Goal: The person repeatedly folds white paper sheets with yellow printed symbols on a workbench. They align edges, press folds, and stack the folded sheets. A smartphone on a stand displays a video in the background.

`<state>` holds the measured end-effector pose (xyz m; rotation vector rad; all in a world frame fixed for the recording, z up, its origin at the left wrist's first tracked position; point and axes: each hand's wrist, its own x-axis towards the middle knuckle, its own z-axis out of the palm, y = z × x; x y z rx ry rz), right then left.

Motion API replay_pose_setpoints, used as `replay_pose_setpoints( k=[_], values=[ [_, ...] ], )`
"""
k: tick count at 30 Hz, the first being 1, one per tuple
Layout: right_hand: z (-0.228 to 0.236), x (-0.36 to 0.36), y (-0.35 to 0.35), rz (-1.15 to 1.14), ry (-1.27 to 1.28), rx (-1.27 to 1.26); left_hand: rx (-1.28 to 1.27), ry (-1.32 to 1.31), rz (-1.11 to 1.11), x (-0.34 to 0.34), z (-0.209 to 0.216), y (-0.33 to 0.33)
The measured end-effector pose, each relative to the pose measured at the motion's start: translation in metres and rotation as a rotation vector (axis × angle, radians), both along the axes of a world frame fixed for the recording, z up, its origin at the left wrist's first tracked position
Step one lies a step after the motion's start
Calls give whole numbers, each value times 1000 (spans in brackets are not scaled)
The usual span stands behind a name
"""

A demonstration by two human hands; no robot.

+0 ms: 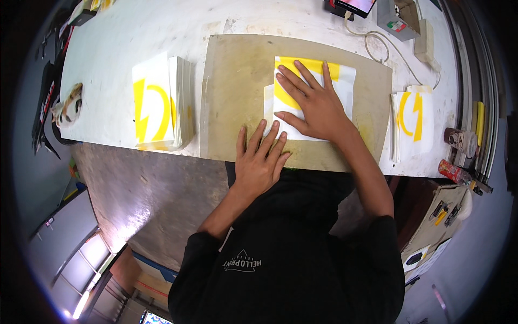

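Note:
A white printed sheet (pixel 347 89) with bold yellow shapes lies flat on a tan mat (pixel 234 86) on the table. Pressed over it, fingers spread, is my right hand (pixel 315 105); whether the sheet is paper or plastic I cannot tell. A pale strip (pixel 268 108) shows along the sheet's left side. My left hand (pixel 259 162) rests at the mat's front edge, just left of the sheet's lower corner, fingers extended and holding nothing. To the left stands a thick stack of similar yellow-printed white pieces (pixel 156 102); a smaller stack (pixel 415 121) lies to the right.
At the back right of the white table (pixel 108 102) are a lit phone (pixel 359 5), a white cable (pixel 372 35) and a grey box (pixel 398 19). A cup (pixel 457 139) and a red-labelled bottle (pixel 454 171) stand near the right edge. What looks like a cat (pixel 71 107) is at the left edge.

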<state>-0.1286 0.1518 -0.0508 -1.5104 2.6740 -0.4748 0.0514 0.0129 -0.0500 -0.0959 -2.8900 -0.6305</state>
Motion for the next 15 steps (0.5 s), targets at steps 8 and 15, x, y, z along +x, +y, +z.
replay_pose_setpoints(
  k=[8, 15],
  values=[
    [-1, -16, 4, 43, -36, 21, 107, 62, 34, -24, -5, -12],
    [6, -21, 2, 35, -83, 36, 16, -133, -91, -76, 27, -40]
  ],
)
